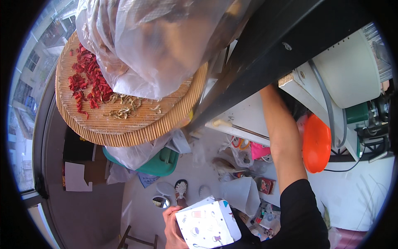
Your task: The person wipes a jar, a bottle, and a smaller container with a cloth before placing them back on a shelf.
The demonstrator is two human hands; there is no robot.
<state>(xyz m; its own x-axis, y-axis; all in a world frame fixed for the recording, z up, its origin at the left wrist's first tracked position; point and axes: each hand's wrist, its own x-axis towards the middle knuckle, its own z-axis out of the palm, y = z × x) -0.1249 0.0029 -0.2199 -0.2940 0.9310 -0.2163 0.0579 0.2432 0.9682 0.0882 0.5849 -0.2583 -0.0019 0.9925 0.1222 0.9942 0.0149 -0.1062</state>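
My left hand (174,228) grips a white printed cardboard box (206,225) by its left side, low in front of my body. Small drawings and dots cover the box's face. My right forearm reaches up over a white shelf board (245,110), and its hand is out of view behind a black beam (248,53). Close to that forearm an orange plastic dish (317,146) stands on edge. A rod with a pale end (222,123) lies along the shelf's front edge.
A round woven bamboo tray (130,140) holds dried red peppers (91,77), pale dried pieces (122,110) and a large filled plastic bag (149,53). Below it sits a green plastic tub (168,162). On the floor are a round mirror (160,202), a wooden stool (140,239) and bagged items.
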